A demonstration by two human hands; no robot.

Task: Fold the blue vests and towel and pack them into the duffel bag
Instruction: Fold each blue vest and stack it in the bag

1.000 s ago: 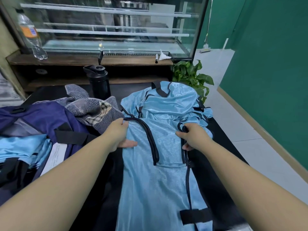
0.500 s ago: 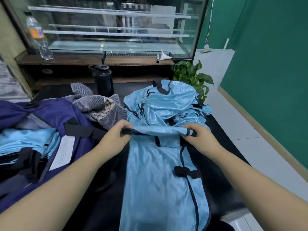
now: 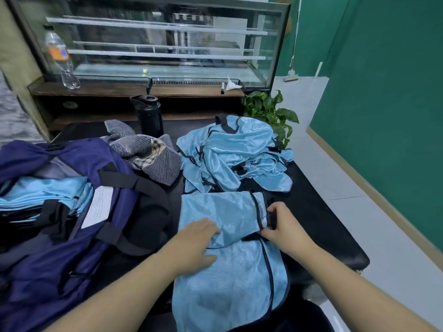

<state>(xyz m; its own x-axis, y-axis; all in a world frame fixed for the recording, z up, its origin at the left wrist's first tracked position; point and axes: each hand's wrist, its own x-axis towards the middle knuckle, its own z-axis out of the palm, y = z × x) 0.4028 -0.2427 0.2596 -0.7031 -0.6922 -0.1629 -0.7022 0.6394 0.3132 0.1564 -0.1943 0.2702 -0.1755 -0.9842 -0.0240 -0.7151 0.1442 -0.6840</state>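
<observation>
Head view: vest (image 3: 230, 271) (folded over) under left hand (image 3: 195, 243).

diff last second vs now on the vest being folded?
Both hands brought the light blue mesh vest's top edge towards the person, folding it over the lower half. The left hand let go and now rests flat on the fold; the right hand pinches the black-trimmed edge. Unchanged: pile of unfolded blue vests, striped grey towel, navy duffel bag.
</observation>
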